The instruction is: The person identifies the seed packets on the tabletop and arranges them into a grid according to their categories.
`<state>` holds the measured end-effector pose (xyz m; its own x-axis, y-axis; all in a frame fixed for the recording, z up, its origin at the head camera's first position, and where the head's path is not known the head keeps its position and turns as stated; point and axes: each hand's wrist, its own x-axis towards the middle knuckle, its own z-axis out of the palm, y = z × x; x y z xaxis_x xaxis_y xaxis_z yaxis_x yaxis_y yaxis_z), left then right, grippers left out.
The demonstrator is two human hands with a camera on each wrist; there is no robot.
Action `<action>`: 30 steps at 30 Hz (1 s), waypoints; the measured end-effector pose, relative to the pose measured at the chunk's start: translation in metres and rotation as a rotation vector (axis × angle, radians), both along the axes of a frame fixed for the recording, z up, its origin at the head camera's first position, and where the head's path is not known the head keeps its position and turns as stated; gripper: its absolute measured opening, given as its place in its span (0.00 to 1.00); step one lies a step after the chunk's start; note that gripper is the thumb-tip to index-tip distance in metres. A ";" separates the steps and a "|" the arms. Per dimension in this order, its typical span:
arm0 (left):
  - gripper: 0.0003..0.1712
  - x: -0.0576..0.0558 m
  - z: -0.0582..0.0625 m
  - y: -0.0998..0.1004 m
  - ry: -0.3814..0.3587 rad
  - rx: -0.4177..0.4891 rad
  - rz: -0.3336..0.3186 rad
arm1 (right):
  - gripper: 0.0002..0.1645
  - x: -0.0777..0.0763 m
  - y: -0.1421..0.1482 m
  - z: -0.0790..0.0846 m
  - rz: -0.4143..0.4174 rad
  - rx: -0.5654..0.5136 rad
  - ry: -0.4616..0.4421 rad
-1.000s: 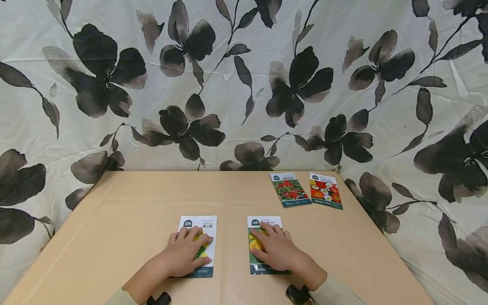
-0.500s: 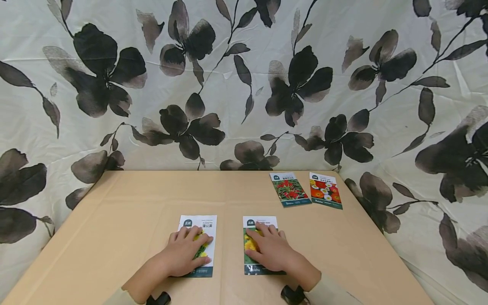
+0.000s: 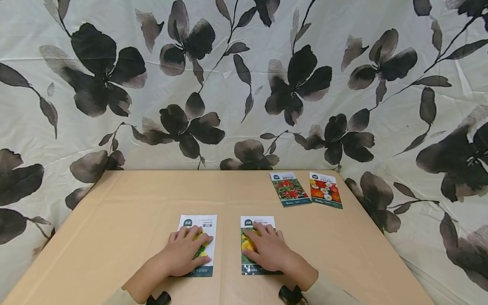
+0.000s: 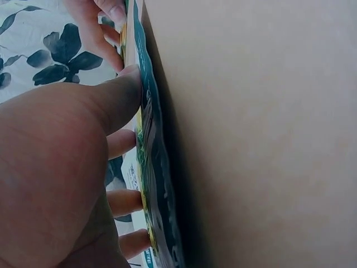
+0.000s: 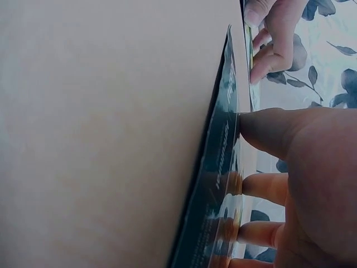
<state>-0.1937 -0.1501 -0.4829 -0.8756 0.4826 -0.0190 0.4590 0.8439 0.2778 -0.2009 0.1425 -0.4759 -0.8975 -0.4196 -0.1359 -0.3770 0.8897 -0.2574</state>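
Observation:
Two seed packets lie flat near the front of the table, one under each hand. My left hand (image 3: 187,250) rests with spread fingers on the left seed packet (image 3: 209,221), white on top with a dark teal band below. My right hand (image 3: 272,250) presses its fingertips on the right seed packet (image 3: 248,256), which shows yellow flowers and a teal bottom band. In the left wrist view the thumb (image 4: 120,95) and fingertips touch the packet's face. The right wrist view shows the thumb (image 5: 262,128) and fingertips likewise on the packet's printed side. The palms hide much of both pictures.
Toward the back right of the tan table (image 3: 126,220) lie a seed packet with red blooms (image 3: 290,190) and another with orange and white flowers (image 3: 325,190), side by side. A floral cloth (image 3: 244,84) hangs behind the table's far edge.
My right hand has slid its seed packet a little to the left, closer to the other one. The left hand and its packet have stayed in place.

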 end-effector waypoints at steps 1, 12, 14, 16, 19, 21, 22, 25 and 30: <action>0.31 0.001 0.002 0.001 -0.013 0.000 0.008 | 0.39 0.000 0.000 0.000 0.000 0.000 0.000; 0.31 0.002 0.002 0.003 -0.025 -0.006 0.009 | 0.39 -0.001 -0.002 -0.003 0.013 0.007 0.000; 0.31 0.002 0.003 0.003 -0.037 -0.005 0.019 | 0.39 -0.001 -0.003 -0.003 0.012 0.006 0.004; 0.32 0.001 0.002 0.004 -0.031 -0.002 0.021 | 0.39 -0.001 -0.004 -0.002 0.011 0.005 0.007; 0.32 0.000 -0.004 0.003 -0.014 -0.001 0.020 | 0.39 -0.001 -0.005 -0.002 0.009 0.004 0.012; 0.32 -0.002 -0.008 0.002 0.002 0.002 0.016 | 0.39 -0.002 -0.006 -0.002 0.009 0.003 0.012; 0.33 -0.003 -0.009 0.002 0.007 0.002 0.014 | 0.39 -0.002 -0.006 -0.002 0.010 0.004 0.014; 0.33 -0.004 -0.011 0.001 0.010 0.006 0.013 | 0.39 -0.002 -0.006 -0.001 0.010 0.006 0.015; 0.33 -0.003 -0.010 0.001 -0.002 0.010 0.020 | 0.39 -0.002 -0.007 0.000 0.014 0.006 0.016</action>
<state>-0.1968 -0.1495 -0.4934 -0.8851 0.4651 -0.0162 0.4415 0.8502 0.2869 -0.2027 0.1355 -0.4761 -0.8937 -0.4312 -0.1242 -0.3932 0.8858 -0.2464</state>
